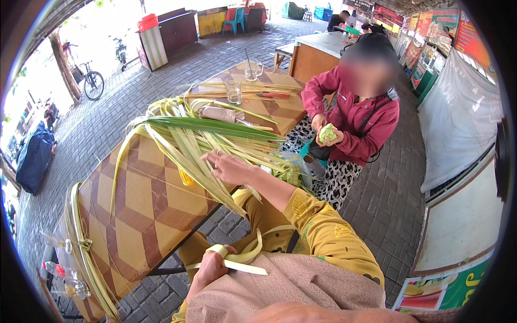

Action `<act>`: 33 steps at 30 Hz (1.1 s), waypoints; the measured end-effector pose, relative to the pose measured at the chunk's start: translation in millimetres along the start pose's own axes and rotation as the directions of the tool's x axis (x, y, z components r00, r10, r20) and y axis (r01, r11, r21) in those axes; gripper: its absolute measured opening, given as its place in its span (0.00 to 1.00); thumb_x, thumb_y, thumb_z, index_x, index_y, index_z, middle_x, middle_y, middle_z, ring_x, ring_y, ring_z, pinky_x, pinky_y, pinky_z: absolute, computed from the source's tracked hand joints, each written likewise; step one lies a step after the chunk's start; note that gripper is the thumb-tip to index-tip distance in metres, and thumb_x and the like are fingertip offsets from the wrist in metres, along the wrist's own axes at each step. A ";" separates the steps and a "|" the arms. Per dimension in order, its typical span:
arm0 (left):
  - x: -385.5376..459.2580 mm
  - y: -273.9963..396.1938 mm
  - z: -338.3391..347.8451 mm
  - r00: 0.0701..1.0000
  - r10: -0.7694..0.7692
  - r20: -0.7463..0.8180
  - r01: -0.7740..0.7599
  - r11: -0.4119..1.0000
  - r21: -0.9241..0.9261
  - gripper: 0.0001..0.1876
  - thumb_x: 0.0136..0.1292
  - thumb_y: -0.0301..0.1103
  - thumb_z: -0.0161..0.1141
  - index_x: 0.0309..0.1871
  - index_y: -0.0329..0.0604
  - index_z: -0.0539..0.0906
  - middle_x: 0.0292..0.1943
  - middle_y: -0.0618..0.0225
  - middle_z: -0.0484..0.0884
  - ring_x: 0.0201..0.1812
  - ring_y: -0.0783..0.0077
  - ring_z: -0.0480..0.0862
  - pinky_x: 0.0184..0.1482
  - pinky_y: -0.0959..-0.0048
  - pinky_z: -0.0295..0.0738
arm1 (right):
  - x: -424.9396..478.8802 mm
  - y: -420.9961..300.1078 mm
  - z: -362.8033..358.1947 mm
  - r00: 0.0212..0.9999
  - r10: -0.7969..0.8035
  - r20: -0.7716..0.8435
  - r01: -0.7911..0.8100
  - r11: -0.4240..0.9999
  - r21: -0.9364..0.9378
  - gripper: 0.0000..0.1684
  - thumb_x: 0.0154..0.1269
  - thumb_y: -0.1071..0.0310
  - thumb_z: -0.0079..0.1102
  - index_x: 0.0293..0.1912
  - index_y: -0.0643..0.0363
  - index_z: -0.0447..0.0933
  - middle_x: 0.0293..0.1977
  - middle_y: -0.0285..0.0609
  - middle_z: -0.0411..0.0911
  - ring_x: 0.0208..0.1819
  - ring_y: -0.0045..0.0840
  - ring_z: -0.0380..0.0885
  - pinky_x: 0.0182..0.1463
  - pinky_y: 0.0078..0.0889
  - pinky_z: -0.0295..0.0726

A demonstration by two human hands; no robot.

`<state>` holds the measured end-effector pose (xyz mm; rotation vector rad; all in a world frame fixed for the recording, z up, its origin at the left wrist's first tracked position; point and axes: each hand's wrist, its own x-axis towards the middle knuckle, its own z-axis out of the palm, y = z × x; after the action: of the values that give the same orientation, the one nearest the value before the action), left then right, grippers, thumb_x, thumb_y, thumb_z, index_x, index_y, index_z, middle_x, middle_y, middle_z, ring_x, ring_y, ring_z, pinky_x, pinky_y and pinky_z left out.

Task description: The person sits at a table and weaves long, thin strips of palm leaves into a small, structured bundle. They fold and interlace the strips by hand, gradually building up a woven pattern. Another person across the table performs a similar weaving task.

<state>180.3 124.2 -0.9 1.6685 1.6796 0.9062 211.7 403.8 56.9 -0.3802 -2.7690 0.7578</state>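
Note:
Close to my lap, my left hand [212, 265] grips a pale young palm-leaf strip [246, 271]. The strip loops around the fingers, and its curved length passes over my lap. My right hand [232, 167] is stretched over the table's near edge with its fingers apart. Under and beside it lies a pile of pale yellow-green palm leaves [177, 139], some hanging over the edge. Whether the fingertips touch the leaves I cannot tell. One darker green leaf [202, 126] runs across the top of the pile.
On the patterned table [137, 194] are a glass [233, 93], a glass mug [251, 72], a red-handled tool [274, 95] and a tied leaf bundle [85, 244]. Plastic bottles [66, 278] are at left. A seated person [355, 109] at right holds a woven leaf pouch [327, 133].

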 end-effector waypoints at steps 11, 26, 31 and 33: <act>4.8 -13.5 5.5 1.000 0.019 -0.017 -0.019 1.000 0.005 0.19 0.32 0.17 0.63 0.34 0.39 0.81 0.27 0.60 0.81 0.31 0.59 0.82 0.35 0.70 0.75 | -38.9 37.4 51.8 0.858 0.218 -0.466 -0.011 0.914 0.406 0.32 0.64 0.74 0.54 0.65 0.52 0.56 0.56 0.54 0.65 0.47 0.35 0.77 0.50 0.39 0.77; 0.6 -4.1 7.7 1.000 -0.021 -0.022 0.019 0.997 -0.069 0.15 0.39 0.16 0.57 0.34 0.38 0.81 0.30 0.59 0.82 0.32 0.54 0.82 0.36 0.67 0.77 | -50.5 31.3 82.4 0.950 0.283 -0.131 -0.241 0.933 0.269 0.34 0.63 0.70 0.55 0.65 0.52 0.53 0.55 0.56 0.67 0.51 0.49 0.72 0.56 0.44 0.71; -2.4 -5.7 7.4 1.000 -0.013 -0.013 0.012 0.996 -0.091 0.18 0.36 0.14 0.55 0.35 0.38 0.81 0.31 0.58 0.82 0.33 0.54 0.82 0.36 0.67 0.76 | -49.4 26.7 75.3 0.956 0.276 -0.099 -0.258 0.952 0.162 0.30 0.63 0.69 0.54 0.63 0.54 0.58 0.54 0.56 0.68 0.55 0.47 0.70 0.60 0.44 0.69; -2.7 -4.4 6.7 1.000 -0.017 -0.013 0.016 0.997 -0.078 0.18 0.35 0.14 0.56 0.35 0.38 0.80 0.28 0.60 0.81 0.32 0.59 0.81 0.35 0.71 0.75 | -46.0 28.8 66.8 0.957 0.291 -0.022 -0.279 0.936 0.216 0.29 0.63 0.69 0.54 0.63 0.54 0.59 0.56 0.56 0.66 0.57 0.47 0.69 0.60 0.44 0.68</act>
<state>183.2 122.0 -8.6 1.5981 1.6433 0.9649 240.0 382.7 -21.6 -0.7575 -2.5790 1.0806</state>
